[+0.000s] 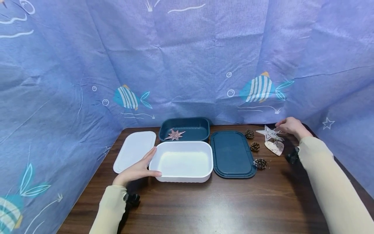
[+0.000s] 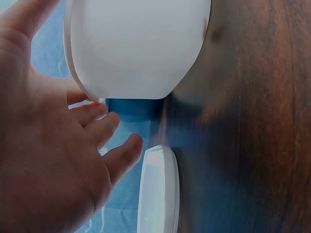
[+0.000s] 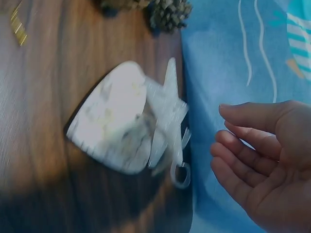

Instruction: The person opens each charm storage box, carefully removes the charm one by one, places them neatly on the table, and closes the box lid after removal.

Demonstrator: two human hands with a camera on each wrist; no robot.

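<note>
At the near middle of the table is a white box [image 1: 183, 178], its inside bare. My left hand [image 1: 139, 168] grips its left end, thumb at the front corner and index finger at the back corner. The left wrist view shows the hand [image 2: 63, 141] with its other fingers loosely spread below the white box [image 2: 136, 48]. At the right, my right hand [image 1: 293, 126] hovers beside a white star ornament [image 1: 268, 132] with its fingers loosely bent. In the right wrist view, nothing is in this hand [image 3: 265, 155]; a heart-shaped ornament [image 3: 112, 116] lies by the star pieces [image 3: 170, 116].
Behind the white box stands a dark blue box [image 1: 194, 128] holding a glittery pink star [image 1: 174, 134]. A white lid [image 1: 135, 149] lies left, a dark blue lid [image 1: 232, 154] right. Several pinecones [image 1: 255, 146] sit beyond that lid. A fish-printed cloth [image 1: 187, 65] hangs behind.
</note>
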